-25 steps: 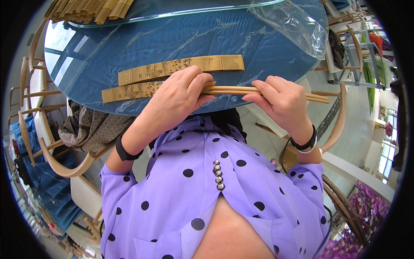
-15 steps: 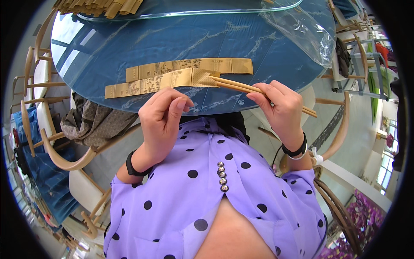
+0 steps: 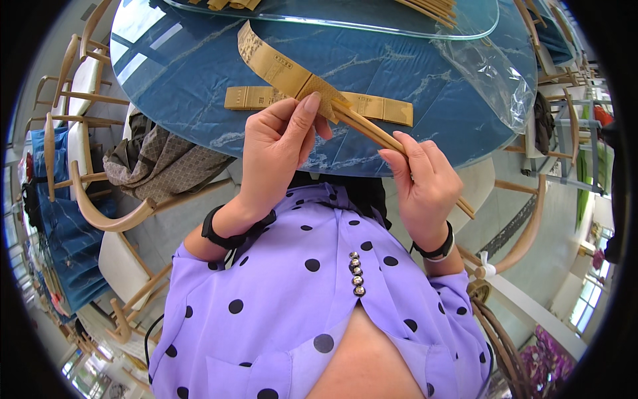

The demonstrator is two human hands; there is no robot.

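Note:
My left hand (image 3: 282,143) pinches a gold paper chopstick sleeve (image 3: 274,68) near its open end, with thumb and bent fingers closed on it. The sleeve is lifted off the table and curves away to the upper left. In my right hand (image 3: 425,183) a pair of wooden chopsticks (image 3: 373,133) is gripped; their tips are inside or against the sleeve's mouth, partly hidden by the paper. Beneath the raised sleeve, more flat gold sleeves (image 3: 382,110) lie on the blue marbled table (image 3: 199,86), seemingly stacked.
A glass turntable (image 3: 372,33) covers the far part of the table. On it are several wooden chopsticks (image 3: 435,10) and more gold sleeves (image 3: 229,4). Crumpled clear plastic (image 3: 492,83) lies at the right. A chair with a brown patterned cloth (image 3: 159,159) stands at the left.
My left hand has taken hold of the upper sleeve and raised it, tilting its far end up and left. The chopstick tips have come to its mouth. The view has shifted slightly.

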